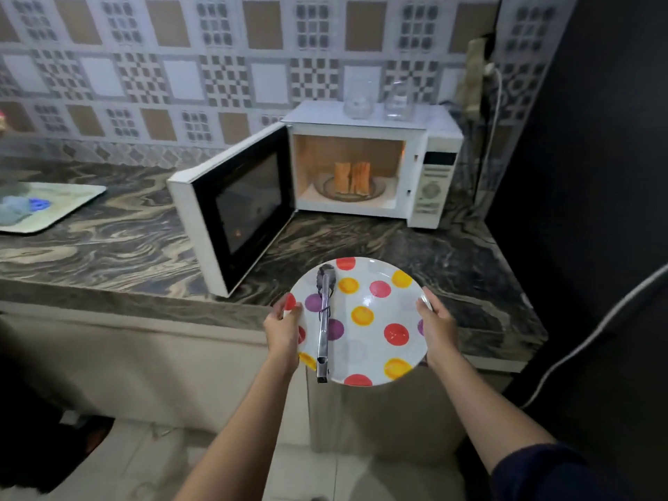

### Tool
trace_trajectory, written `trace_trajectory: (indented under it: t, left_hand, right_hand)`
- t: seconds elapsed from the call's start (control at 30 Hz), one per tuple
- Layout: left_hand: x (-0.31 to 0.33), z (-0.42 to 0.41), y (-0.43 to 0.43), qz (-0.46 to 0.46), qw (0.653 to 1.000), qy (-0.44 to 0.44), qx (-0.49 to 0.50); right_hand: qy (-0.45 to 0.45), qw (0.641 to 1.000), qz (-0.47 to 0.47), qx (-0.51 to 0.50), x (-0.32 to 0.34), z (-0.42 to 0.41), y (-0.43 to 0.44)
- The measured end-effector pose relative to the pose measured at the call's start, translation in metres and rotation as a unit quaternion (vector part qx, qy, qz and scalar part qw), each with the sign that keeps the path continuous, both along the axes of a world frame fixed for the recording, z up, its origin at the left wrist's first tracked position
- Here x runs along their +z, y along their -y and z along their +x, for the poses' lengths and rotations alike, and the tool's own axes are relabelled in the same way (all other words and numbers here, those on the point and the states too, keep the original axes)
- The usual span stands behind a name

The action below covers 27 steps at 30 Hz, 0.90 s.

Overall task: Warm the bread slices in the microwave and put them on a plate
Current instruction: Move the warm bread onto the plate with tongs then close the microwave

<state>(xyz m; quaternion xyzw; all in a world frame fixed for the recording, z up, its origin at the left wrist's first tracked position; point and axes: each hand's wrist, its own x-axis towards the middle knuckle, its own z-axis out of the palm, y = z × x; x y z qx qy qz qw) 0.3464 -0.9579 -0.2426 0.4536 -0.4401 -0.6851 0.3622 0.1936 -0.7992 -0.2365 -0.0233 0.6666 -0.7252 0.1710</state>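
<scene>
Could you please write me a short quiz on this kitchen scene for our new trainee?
1. How many bread slices stand inside the microwave?
2. True or false: the microwave door is shut.
3. What lies on the plate that the left hand and right hand hold? A. a spoon B. tongs C. a knife
Key: 1. two; 2. false; 3. B
</scene>
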Motion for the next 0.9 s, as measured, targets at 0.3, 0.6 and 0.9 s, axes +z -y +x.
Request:
trace_trajectory:
  t: [0.3, 0.6, 0.9]
  left_hand:
    - [-0.005, -0.13, 0.074, -0.074, 0.991, 0.067, -0.089]
    - [-0.014, -0.205, 0.128, -0.142, 0.967, 0.162, -0.135]
    - [-0.034, -0.221, 0.134, -0.223, 0.925, 0.27, -0.148]
  right_hand:
    - [0.02, 0.996, 0.029, -0.083, -0.021, -0.113, 0.065]
    - [-0.029, 0.978, 0.154, -0.136, -0.04, -0.177, 0.109]
    - [-0.082, 0.953, 0.267, -0.118, -0.054, -0.198, 0.122]
